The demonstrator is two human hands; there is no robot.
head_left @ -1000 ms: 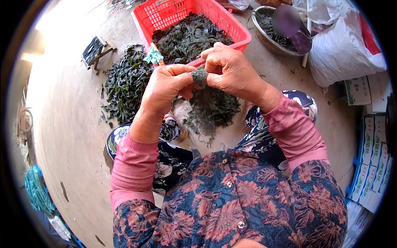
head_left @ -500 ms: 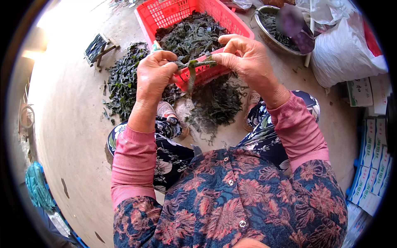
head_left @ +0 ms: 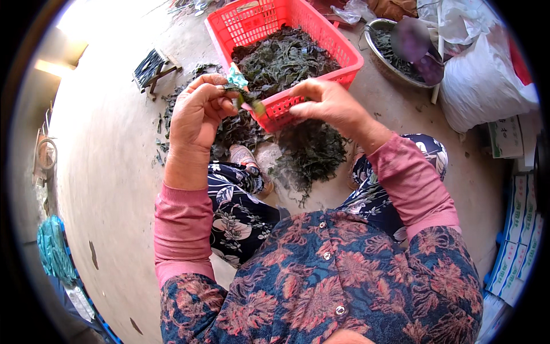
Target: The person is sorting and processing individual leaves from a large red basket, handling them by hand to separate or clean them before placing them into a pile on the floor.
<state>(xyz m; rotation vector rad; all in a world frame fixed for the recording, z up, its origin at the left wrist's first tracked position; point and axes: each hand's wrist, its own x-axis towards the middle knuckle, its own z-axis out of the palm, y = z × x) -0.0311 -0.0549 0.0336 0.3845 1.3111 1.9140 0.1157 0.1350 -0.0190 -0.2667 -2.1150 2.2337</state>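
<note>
The left hand (head_left: 197, 112) pinches a seaweed strip (head_left: 250, 103) between thumb and fingers, its loose end in front of the near left corner of the red basket (head_left: 321, 31); the right hand (head_left: 335, 109), thumb and fingers parted, holds nothing visible by the basket's near edge. Gripped at one end only, the strip could slip from that small pinch, or its free end could snag on the teal tie (head_left: 236, 77) at that corner and tear. The strip is blurred, so it may be single or doubled. Counted: two hands, one strip, one basket, one teal tie; inside the basket's walls, one seaweed mass (head_left: 286, 57), its leaves too overlapped to number; on the floor, one heap (head_left: 312, 152) before the near edge, one stool (head_left: 152, 69) beyond the left edge, one metal bowl (head_left: 386, 65) and one white sack (head_left: 481, 80) off the right edge.
</note>
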